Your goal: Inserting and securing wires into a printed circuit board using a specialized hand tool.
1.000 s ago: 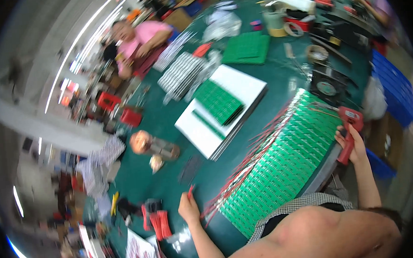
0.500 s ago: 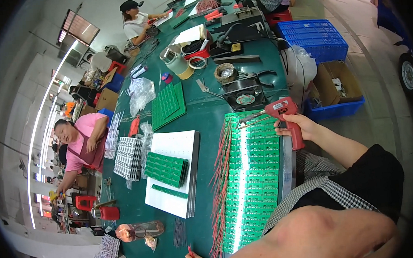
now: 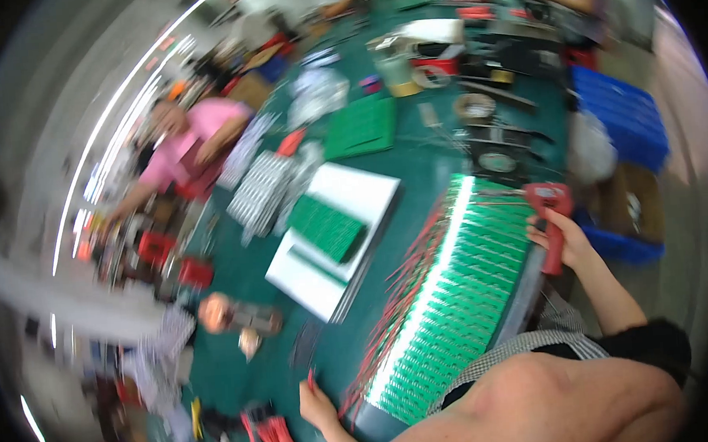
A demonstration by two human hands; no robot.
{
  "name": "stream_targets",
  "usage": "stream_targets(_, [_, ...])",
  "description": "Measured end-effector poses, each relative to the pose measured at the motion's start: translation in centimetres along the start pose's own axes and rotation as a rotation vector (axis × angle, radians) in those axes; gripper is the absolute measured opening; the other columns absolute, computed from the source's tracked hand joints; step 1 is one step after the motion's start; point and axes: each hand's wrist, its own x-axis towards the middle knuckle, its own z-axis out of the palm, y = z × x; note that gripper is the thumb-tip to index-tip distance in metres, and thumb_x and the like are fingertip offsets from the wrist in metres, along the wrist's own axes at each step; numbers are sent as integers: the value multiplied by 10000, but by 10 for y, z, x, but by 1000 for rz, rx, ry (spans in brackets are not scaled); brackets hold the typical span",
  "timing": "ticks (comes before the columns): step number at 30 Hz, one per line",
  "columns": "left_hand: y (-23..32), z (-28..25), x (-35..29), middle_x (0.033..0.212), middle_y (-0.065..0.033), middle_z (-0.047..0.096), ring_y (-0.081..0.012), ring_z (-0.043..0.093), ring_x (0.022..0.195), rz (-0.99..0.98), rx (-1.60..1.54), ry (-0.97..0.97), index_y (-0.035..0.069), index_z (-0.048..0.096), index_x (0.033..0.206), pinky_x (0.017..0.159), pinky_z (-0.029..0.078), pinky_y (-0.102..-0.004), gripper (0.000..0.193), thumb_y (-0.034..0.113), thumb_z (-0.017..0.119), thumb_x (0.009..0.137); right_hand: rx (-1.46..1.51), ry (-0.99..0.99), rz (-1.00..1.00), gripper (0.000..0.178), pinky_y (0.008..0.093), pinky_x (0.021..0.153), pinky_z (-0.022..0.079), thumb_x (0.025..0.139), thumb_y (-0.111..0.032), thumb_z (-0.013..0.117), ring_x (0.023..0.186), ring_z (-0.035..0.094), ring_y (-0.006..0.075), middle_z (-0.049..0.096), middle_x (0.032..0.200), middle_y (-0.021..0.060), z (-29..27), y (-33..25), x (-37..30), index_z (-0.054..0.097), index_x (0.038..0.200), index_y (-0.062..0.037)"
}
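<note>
My right hand [image 3: 562, 239] is closed around the grip of a red soldering gun [image 3: 549, 197], whose thin metal tip points left over the top end of green circuit boards [image 3: 464, 295]. These boards lie in a long slanted panel with a bright strip of glare. Along the panel's left edge run many thin red and dark wires [image 3: 403, 287]. Down at the lower middle, my left hand [image 3: 317, 405] pinches a small red piece [image 3: 312, 378], apparently red wire; blur hides its detail. Just beyond that hand lies a bunch of dark wires [image 3: 303, 344].
Smaller green boards [image 3: 328, 227] rest on a white stack [image 3: 368, 189]. A copper-coloured bottle [image 3: 242, 314] and red-handled tools [image 3: 271, 437] are to the left. A black fan-like device [image 3: 497, 155] sits beyond the panel. Blue crates [image 3: 619, 116] stand right; a co-worker in pink [image 3: 195, 145] sits across.
The view has swung left and blurred, so the table appears tilted and shifted right. Red-handled tools have come into view at lower left. Both hands keep their holds.
</note>
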Motion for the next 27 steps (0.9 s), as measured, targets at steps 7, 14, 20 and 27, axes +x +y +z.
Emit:
stream_targets(7, [-2,-1,13,726,-208,547,-403,524,688,-171,-131,100,73,473,879,559,392,-455,144,206,417,875,-32,-46,-69,353,339,881,403,883,-225,455,927,522,200,535,1004,88,-24,5,4,398,1190,-62])
stream_targets(14, [-30,-26,20,527,-8,359,-112,379,465,-256,-646,590,56,438,794,422,290,-279,172,198,452,889,50,-129,-28,370,348,952,372,897,-185,422,1005,485,223,489,1095,139,-42,4,19,347,1210,-1])
stream_targets(20, [-29,-18,7,505,70,300,-18,261,393,-393,-1232,776,92,414,719,348,185,-186,197,186,481,879,52,-116,-19,395,351,959,366,895,-186,431,1015,481,225,485,1108,140,-44,6,21,331,1224,7])
stream_targets(27, [-19,-15,10,468,55,319,-24,255,358,-462,-1285,815,102,380,585,331,176,-203,332,231,518,858,40,-95,-42,397,339,930,384,891,-185,441,984,496,210,490,1099,128,-43,5,16,327,1235,-23])
